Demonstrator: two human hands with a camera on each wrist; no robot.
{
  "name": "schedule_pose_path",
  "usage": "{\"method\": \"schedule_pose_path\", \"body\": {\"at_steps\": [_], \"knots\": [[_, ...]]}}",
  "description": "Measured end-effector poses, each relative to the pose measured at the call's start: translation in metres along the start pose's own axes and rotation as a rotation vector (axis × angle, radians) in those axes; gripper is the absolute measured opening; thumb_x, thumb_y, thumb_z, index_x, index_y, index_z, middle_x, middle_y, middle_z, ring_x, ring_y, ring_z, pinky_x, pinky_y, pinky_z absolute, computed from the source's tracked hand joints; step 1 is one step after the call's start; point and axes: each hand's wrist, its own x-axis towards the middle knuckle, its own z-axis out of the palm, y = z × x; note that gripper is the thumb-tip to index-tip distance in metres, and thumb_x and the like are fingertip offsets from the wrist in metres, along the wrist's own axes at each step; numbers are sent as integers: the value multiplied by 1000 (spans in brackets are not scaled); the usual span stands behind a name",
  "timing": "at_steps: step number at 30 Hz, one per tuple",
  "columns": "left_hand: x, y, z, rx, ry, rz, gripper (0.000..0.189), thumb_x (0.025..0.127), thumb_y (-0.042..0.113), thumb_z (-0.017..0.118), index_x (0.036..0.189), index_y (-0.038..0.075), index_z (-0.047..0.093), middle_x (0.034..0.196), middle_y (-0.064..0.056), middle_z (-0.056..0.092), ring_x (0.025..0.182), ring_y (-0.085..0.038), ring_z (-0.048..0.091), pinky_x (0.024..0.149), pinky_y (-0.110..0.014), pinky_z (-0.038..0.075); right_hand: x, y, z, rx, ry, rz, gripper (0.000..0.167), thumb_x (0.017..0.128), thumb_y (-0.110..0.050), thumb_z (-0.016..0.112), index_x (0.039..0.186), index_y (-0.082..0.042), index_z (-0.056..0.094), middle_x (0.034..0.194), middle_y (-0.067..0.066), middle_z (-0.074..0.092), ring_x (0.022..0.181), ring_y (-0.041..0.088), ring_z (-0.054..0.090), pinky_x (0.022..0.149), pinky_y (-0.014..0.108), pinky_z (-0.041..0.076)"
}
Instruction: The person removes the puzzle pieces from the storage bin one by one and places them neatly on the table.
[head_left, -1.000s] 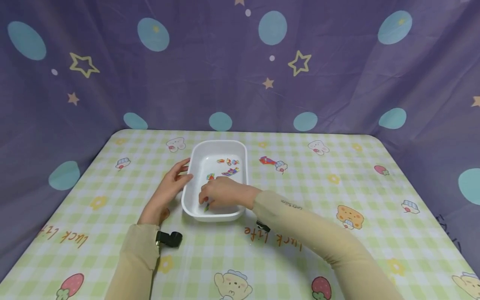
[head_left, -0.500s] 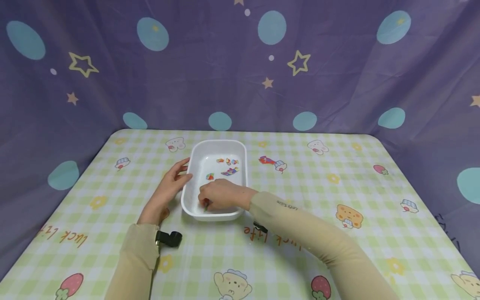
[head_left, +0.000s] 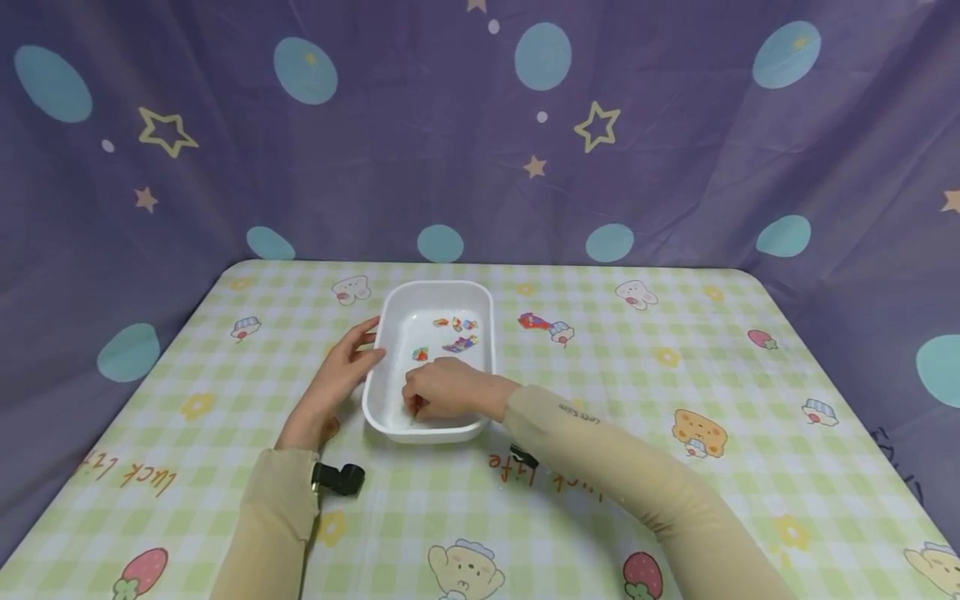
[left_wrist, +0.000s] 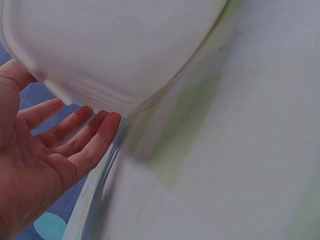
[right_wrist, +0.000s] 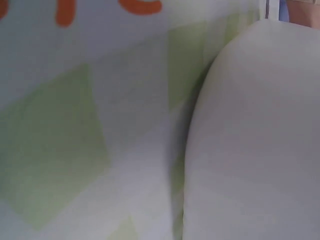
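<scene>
A white rectangular tray (head_left: 378, 412) stands on the table, holding several small bright pieces that look like wrapped candies (head_left: 460, 344). My left hand (head_left: 335, 372) rests against its left side. In the left wrist view the fingertips (left_wrist: 112, 120) of that hand, only slightly bent, touch the tray's outer wall (left_wrist: 107, 97). Inside the near half of the tray, my right hand (head_left: 442, 390) has its fingers curled down, pinching a small piece with a greenish end, mostly hidden by the hand. The right wrist view shows mainly the tray's outer wall (right_wrist: 250, 140).
Right of the tray, a red and purple piece (head_left: 534, 321) lies on the checked tablecloth (head_left: 615, 367). A purple curtain (head_left: 420, 150) hangs behind the table. Black wrist cameras (head_left: 341, 478) sit at both cuffs.
My right fingers have closed down on the small greenish piece in the near part of the tray, and the hand has shifted slightly right. My left hand and the tray have stayed put.
</scene>
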Motion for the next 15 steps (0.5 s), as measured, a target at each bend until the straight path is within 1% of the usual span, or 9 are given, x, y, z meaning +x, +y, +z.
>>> {"method": "schedule_pose_path", "body": {"at_steps": [4,8,12,15], "knots": [[2,0,2,-20,-15,10,58,91,31,53,143,33,26,140,-6,35,122,-26,42,98,-43,38,-6,6,-2,26,24,33,7,82,-27,67,88,-26,67,84,-13,60,76,1,54,74,21,41],[3,-1,2,-18,-21,25,58,92,29,52,143,30,25,139,-8,35,121,-27,42,96,-42,39,-12,11,-6,46,68,44,6,82,-25,67,88,-25,68,83,-14,61,74,1,54,73,21,40],[1,-1,0,-8,-12,22,59,92,29,52,144,29,24,139,-8,35,121,-28,42,96,-42,39,-18,15,-11,54,128,51,7,82,-26,67,89,-24,68,85,-13,62,75,0,54,72,20,42],[1,-2,0,-4,-3,7,60,91,32,53,143,31,24,140,-7,34,121,-27,42,97,-43,39,-23,18,-15,60,161,60,11,81,-26,68,92,-23,68,86,-11,61,75,0,54,71,20,42]]}}
